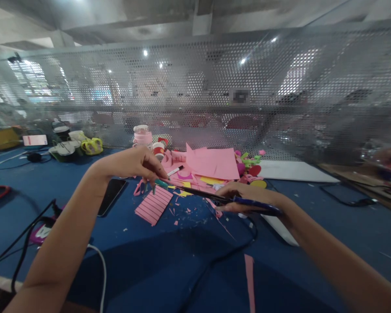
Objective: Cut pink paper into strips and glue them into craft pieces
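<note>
My right hand (244, 195) is closed round a pair of scissors (257, 206) with dark blue handles. Their dark blades point left toward my left hand (145, 164). My left fingers pinch a small teal piece (162, 184) at the blade tips; what kind of thing it is I cannot make out. Just below that hand lies a pink card (154, 205) with dark parallel lines. Pink paper sheets (215, 163) are heaped behind both hands, with a black-and-white marker (175, 170) on them. Small pink and yellow scraps (184, 191) are scattered beneath the scissors.
A dark phone (113, 196) lies beside my left forearm. A pink bottle (142, 137) and a yellow cup-like item (92, 146) stand at the back before a perforated metal screen (182, 87). A black cable (215, 263) and a pink strip (249, 282) lie in front.
</note>
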Motion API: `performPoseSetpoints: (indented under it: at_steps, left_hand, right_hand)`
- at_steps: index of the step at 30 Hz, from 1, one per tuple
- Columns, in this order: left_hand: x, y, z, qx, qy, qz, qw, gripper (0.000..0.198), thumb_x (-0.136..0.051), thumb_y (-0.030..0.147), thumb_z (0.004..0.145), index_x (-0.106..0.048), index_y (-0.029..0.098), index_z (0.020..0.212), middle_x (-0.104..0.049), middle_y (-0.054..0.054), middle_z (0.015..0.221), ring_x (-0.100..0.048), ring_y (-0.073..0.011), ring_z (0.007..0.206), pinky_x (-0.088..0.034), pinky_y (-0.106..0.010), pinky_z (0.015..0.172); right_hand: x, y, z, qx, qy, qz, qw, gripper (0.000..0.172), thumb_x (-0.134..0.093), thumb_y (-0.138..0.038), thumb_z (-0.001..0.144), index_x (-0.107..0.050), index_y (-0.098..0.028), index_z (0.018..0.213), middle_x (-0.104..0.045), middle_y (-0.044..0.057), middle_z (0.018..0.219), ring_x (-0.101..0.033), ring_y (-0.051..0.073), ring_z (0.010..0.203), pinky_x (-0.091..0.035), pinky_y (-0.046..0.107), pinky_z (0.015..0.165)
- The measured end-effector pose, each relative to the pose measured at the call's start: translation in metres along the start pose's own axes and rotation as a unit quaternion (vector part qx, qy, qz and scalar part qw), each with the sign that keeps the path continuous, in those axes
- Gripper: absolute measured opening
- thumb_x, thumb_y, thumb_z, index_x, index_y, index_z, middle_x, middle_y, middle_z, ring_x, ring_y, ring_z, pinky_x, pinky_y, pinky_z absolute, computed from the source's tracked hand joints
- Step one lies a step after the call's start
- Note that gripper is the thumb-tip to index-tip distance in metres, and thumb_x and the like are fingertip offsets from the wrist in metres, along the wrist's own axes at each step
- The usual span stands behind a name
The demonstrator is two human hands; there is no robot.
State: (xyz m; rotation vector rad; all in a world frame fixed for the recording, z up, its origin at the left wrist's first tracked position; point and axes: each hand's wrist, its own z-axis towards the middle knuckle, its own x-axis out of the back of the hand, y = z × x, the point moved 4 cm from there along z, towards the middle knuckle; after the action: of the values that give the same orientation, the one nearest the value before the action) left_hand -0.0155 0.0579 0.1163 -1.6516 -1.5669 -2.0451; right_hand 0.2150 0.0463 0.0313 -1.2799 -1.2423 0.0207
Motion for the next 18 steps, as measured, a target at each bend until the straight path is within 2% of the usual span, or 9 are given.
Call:
performPoseSetpoints:
  at_steps: [4, 10, 18]
  left_hand:
    - [0.0015, 0.0004, 0.0002, -0.006, 0.014, 0.013, 1.0, 0.021, -0.061, 0.019, 0.066, -0.069, 0.019, 0.085, -0.069, -0.003, 0.075, -0.061, -0.0095, 0.062, -0.043, -0.015, 0.052]
    - [0.0016, -0.0006, 0.0001, -0.007, 0.013, 0.012, 1.0, 0.022, -0.061, 0.021, 0.066, -0.069, 0.018, 0.086, -0.069, -0.003, 0.071, -0.061, -0.0092, 0.059, -0.043, -0.015, 0.051]
    - [0.0014, 0.0012, -0.0002, -0.014, 0.011, 0.009, 1.0, 0.022, -0.061, 0.022, 0.066, -0.069, 0.017, 0.085, -0.069, -0.003, 0.069, -0.06, -0.0091, 0.058, -0.043, -0.016, 0.052]
  right_hand:
    - [-0.0011, 0.0025, 0.0005, -0.015, 0.002, 0.008, 1.0, 0.035, -0.055, -0.05, 0.07, -0.059, -0.016, 0.075, -0.039, -0.005, 0.052, -0.036, 0.004, 0.039, -0.027, 0.017, 0.035]
    - [-0.0016, 0.0014, 0.002, -0.007, 0.008, 0.001, 1.0, 0.034, -0.054, -0.049, 0.071, -0.055, -0.015, 0.065, -0.037, -0.006, 0.048, -0.034, 0.004, 0.038, -0.025, 0.017, 0.034]
    - [-0.0003, -0.0002, 0.0028, 0.009, 0.007, -0.005, 1.0, 0.034, -0.053, -0.049, 0.071, -0.053, -0.016, 0.063, -0.039, -0.005, 0.053, -0.035, 0.004, 0.041, -0.027, 0.019, 0.037]
